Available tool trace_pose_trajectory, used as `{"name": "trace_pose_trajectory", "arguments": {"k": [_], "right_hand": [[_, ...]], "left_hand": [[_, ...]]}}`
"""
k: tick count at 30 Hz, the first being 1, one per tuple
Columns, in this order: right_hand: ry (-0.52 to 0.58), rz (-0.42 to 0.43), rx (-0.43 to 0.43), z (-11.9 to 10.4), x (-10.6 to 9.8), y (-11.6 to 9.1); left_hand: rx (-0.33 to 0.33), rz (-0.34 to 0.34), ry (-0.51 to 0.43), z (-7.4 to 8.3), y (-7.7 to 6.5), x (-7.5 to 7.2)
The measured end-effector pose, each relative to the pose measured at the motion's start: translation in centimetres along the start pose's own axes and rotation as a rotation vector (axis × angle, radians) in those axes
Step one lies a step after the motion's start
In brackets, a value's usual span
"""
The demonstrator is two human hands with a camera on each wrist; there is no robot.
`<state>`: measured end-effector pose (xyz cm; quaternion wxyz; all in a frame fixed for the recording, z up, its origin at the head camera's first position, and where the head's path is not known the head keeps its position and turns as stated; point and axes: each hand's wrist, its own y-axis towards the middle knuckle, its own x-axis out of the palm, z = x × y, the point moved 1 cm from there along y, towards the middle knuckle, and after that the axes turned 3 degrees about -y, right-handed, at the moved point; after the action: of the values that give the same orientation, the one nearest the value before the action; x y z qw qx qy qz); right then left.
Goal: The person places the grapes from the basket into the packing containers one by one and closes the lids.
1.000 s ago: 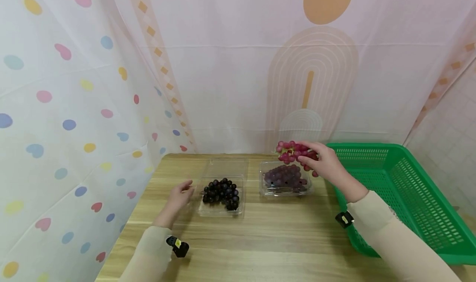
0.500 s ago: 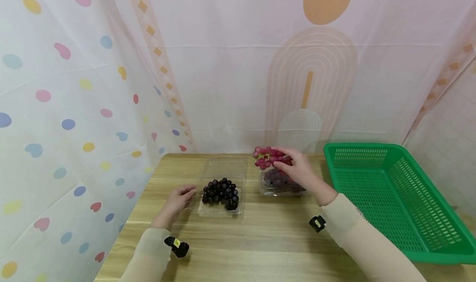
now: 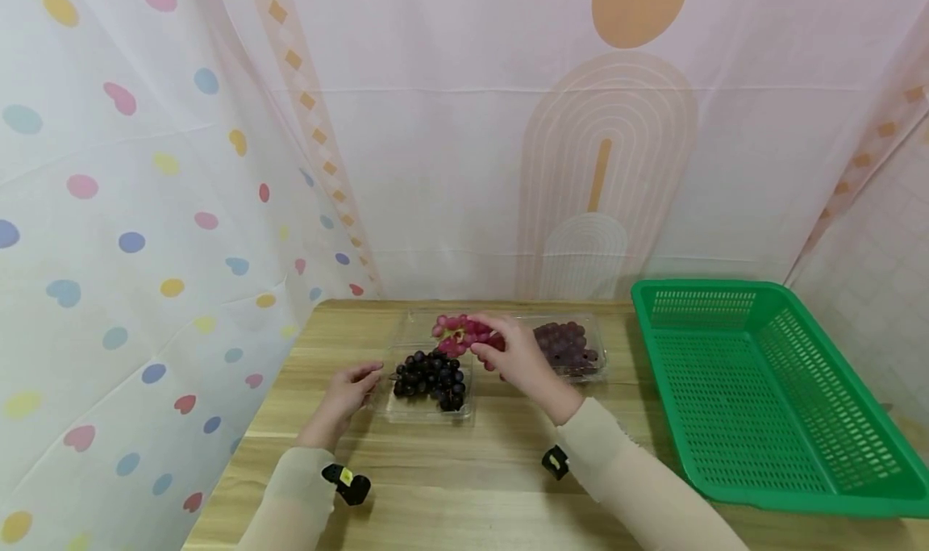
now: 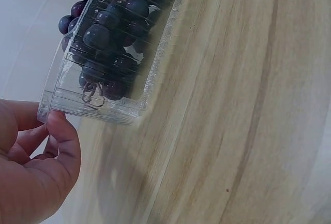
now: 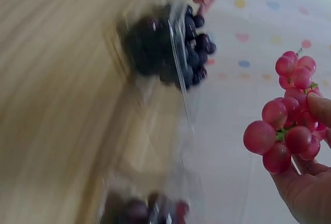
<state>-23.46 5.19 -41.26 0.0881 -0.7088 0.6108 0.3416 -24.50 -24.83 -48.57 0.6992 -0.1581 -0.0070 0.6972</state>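
My right hand holds a bunch of red grapes above the back part of an open clear plastic clamshell box. Inside that box lies a bunch of black grapes. At the box's left side, my left hand pinches the rim; the left wrist view shows thumb and fingers on the corner of the clear wall. In the right wrist view, fingers and thumb grip the red grapes by their side, and a green stem shows among the berries.
A second clear box with dark purple grapes stands right of the first, partly behind my right hand. A large green plastic basket is at the table's right. Patterned curtains hang behind the wooden table.
My right hand has carried the red grapes leftward from over the purple-grape box to the black-grape box, and lower. The left hand has moved slightly and stays at the box's left rim.
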Motion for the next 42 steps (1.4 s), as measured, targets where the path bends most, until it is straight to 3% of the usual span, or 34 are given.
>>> {"name": "trace_pose_trajectory", "arguments": {"k": [3, 11, 19, 27, 37, 42], "right_hand": [[-0.007, -0.001, -0.017, -0.4, 1.7, 0.1], [-0.076, -0.021, -0.046, -1.8, 5.4, -0.1], [-0.261, -0.040, -0.121, -2.4, 8.4, -0.5], [-0.428, -0.008, -0.219, -2.5, 9.9, -1.0], [-0.599, -0.037, -0.233, -2.2, 11.4, -1.2], [-0.616, -0.050, -0.249, -2.0, 11.7, -1.0]], "left_hand": [[-0.020, 0.009, 0.013, 0.1, 0.1, 0.1], [0.009, 0.031, 0.008, -0.2, 0.2, 0.1], [0.007, 0.032, -0.024, -0.4, 0.3, 0.1], [0.001, 0.013, -0.039, -0.6, 0.3, 0.0], [-0.006, -0.040, -0.086, -0.6, 0.3, 0.0], [-0.005, -0.045, -0.112, -0.6, 0.3, 0.0]]}}
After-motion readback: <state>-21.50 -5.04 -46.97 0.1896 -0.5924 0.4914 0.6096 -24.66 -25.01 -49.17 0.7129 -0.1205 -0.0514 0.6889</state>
